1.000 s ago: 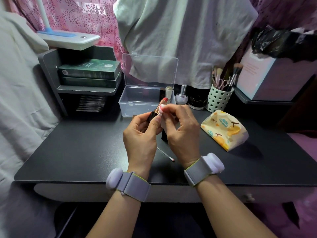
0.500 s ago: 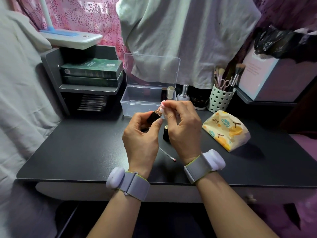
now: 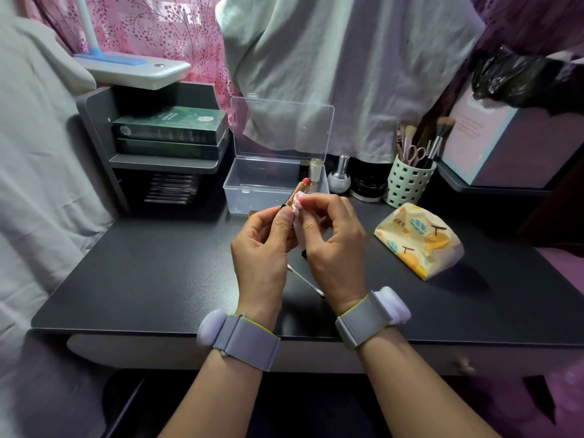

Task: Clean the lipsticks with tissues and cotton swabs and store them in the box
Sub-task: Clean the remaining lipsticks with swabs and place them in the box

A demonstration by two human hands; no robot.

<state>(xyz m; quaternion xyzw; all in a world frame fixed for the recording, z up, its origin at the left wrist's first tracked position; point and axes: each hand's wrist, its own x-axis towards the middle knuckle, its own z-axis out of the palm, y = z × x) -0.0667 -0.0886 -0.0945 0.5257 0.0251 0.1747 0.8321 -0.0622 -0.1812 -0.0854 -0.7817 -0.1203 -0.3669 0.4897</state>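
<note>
My left hand grips an uncapped red lipstick by its base, tilted up and to the right above the desk. My right hand pinches a small white tissue, stained pink, against the gold tube just below the red tip. A clear plastic box stands open behind the hands, with two more lipsticks upright at its right end. A used cotton swab lies on the black desk under my hands. A dark cap is partly hidden beneath my right hand.
A soft tissue pack lies at the right. Behind it stand a white brush holder, a small round bottle and a dark jar. A grey shelf with green boxes fills the back left. Cloth hangs behind.
The lipstick's red tip, covered by my right fingers half a second ago, now shows again. The stained tissue now sits lower on the tube. Both hands stay close together.
</note>
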